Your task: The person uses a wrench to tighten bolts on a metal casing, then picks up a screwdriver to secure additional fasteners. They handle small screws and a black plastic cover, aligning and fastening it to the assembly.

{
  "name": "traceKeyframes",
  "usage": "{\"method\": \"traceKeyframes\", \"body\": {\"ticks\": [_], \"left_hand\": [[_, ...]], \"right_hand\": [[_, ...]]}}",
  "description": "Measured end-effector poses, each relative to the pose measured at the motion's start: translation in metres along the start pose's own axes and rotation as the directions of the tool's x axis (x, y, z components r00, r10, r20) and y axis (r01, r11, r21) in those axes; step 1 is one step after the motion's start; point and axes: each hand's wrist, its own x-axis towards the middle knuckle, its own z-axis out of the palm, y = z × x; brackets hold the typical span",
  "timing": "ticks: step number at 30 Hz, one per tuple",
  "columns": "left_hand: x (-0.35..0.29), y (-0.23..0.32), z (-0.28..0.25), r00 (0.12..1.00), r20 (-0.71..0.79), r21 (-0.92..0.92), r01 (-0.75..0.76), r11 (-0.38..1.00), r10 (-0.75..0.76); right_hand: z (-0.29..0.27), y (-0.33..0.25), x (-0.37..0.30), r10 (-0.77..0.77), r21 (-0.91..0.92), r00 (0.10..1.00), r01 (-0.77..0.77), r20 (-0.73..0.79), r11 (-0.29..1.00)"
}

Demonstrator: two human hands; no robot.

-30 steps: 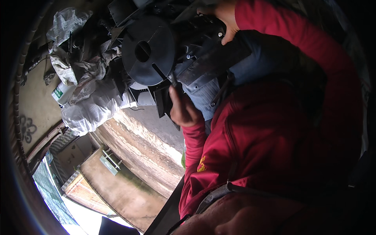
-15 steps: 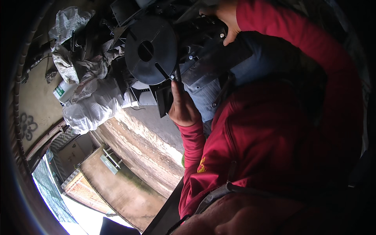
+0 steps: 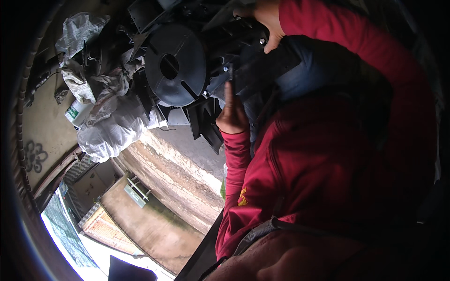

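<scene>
One red jacket (image 3: 323, 154), worn by the person and filling most of the right and lower right of the view. Next in size, a pale brown surface (image 3: 152, 225) at the lower left; cannot tell whether ground or wall. After that, in the upper middle, a black round disc (image 3: 188, 65), flat face toward the camera, with a round hole at its centre and a straight slot running toward its lower right edge. Just to the right of this disc, a long black piece (image 3: 269, 64), placed slantwise and partly in front of blue jeans (image 3: 304, 77); too dark between disc and piece to say how joined. Lower left of the disc, a crumpled white plastic bundle (image 3: 112, 131). At the upper end of the long black piece, the right hand (image 3: 269, 23), with grip closed around that end, thumb on the near face. Below the piece, the left hand (image 3: 232, 114), with forefinger stretched upward and other fingers seemingly folded; cannot tell whether holding anything in this grip, nor whether touching the piece with the fingertip. Left of the bundle, a white container (image 3: 83, 112) with green on its side. Smallest, three shiny bolts (image 3: 226, 69): one near the disc's lower right edge, one just above the left forefinger, one beside the right thumb.
</scene>
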Motion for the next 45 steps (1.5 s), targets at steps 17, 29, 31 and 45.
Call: {"method": "traceKeyframes", "body": {"ticks": [17,29,31,45], "left_hand": [[0.015,-0.001,-0.008,0.928,-0.357,-0.154,-0.170,0.973,0.106],[0.006,0.003,-0.011,0.994,0.040,-0.081,0.106,0.991,-0.104],[0.012,0.008,-0.024,0.992,0.047,-0.128,0.123,0.984,-0.118],[0.008,0.004,-0.020,0.974,0.214,0.072,0.057,0.996,-0.071]], "right_hand": [[0.006,0.005,0.004,0.007,-0.027,1.000,-0.007,-0.005,1.000],[0.004,0.001,-0.003,-0.001,0.024,1.000,0.001,-0.004,1.000],[0.000,0.003,-0.005,0.025,0.007,1.000,-0.025,0.004,1.000],[0.004,-0.003,-0.011,0.024,0.041,0.999,-0.023,-0.037,0.999]]}}
